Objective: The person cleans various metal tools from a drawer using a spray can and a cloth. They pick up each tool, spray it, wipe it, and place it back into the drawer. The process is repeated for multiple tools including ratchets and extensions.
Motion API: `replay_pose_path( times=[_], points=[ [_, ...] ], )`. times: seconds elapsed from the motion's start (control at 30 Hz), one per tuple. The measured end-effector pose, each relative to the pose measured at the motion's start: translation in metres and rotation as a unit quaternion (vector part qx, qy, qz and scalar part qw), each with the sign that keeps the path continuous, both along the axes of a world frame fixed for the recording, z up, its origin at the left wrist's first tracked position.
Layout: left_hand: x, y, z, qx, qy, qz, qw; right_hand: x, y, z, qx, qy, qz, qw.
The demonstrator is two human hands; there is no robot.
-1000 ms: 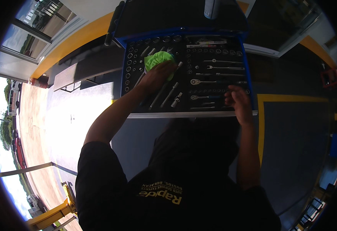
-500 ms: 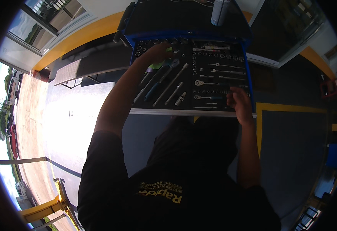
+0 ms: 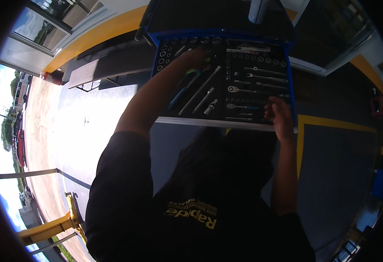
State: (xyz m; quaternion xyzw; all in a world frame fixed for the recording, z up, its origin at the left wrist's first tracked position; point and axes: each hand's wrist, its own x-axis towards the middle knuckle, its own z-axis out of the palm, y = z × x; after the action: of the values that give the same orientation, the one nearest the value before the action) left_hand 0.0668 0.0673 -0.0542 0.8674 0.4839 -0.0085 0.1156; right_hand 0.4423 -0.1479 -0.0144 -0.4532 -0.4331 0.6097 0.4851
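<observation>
My left hand (image 3: 196, 60) reaches over the left half of an open tool drawer (image 3: 226, 125). Its fingers are closed on a bright green cloth (image 3: 191, 71), mostly hidden beneath the hand. Below that hand lie a blue-handled tool (image 3: 179, 97), a long extension bar (image 3: 200, 89), a shorter bar (image 3: 204, 99) and a universal joint (image 3: 210, 106), all slanted in dark foam. Over the drawer's front right corner, my right hand (image 3: 280, 115) hovers with loosely bent fingers and nothing visible in it. Nearest to it are a small ratchet (image 3: 231, 106) and a larger ratchet (image 3: 234, 89).
Large sockets (image 3: 205, 40) line the drawer's back left, smaller sockets (image 3: 268, 60) its right side. A spray can (image 3: 257, 12) stands on the blue cabinet's dark top (image 3: 200, 17). A bench (image 3: 97, 72) is to the left, a yellow metal arm (image 3: 47, 230) at lower left.
The view has shifted, so the drawer appears slightly higher and further right. My left hand has moved a little right across the foam with the cloth. My right hand stays at the drawer's front right.
</observation>
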Motion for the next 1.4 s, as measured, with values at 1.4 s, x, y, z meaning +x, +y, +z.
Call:
replay_pose_path(
  times=[1.4],
  points=[
    [0.054, -0.177, 0.003, 0.174, -0.057, 0.221, 0.958, 0.004, 0.005, -0.005, -0.006, -0.012, -0.016, 1.000]
  ],
)
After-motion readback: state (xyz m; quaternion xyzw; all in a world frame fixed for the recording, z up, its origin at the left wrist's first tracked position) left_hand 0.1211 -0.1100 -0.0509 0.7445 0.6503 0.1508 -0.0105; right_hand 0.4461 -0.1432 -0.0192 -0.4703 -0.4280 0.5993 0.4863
